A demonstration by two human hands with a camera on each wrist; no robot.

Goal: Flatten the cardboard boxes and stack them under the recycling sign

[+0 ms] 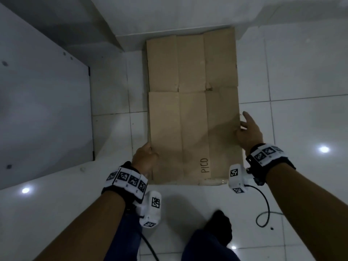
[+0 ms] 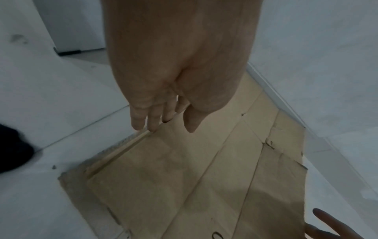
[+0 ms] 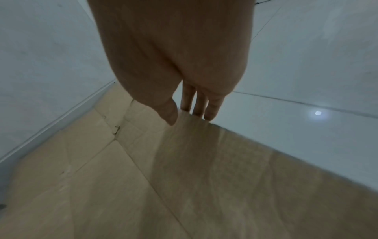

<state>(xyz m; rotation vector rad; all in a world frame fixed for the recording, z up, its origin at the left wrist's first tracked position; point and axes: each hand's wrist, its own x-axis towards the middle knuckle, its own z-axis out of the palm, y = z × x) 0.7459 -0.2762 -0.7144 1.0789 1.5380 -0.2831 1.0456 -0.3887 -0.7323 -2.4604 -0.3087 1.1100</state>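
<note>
2 hands (image 1: 145,159) (image 1: 248,131), fingers straight, square the flat cardboard (image 1: 192,102) against the wall (image 1: 169,16); next, I judge, fetch another box.

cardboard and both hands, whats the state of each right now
cardboard: flattened, lying on the tiled floor, far end against the wall, "PICO" written at the near end
left hand: at the cardboard's left edge, fingers straight, at that edge
right hand: at the right edge, fingers straight, tips on that edge
</note>
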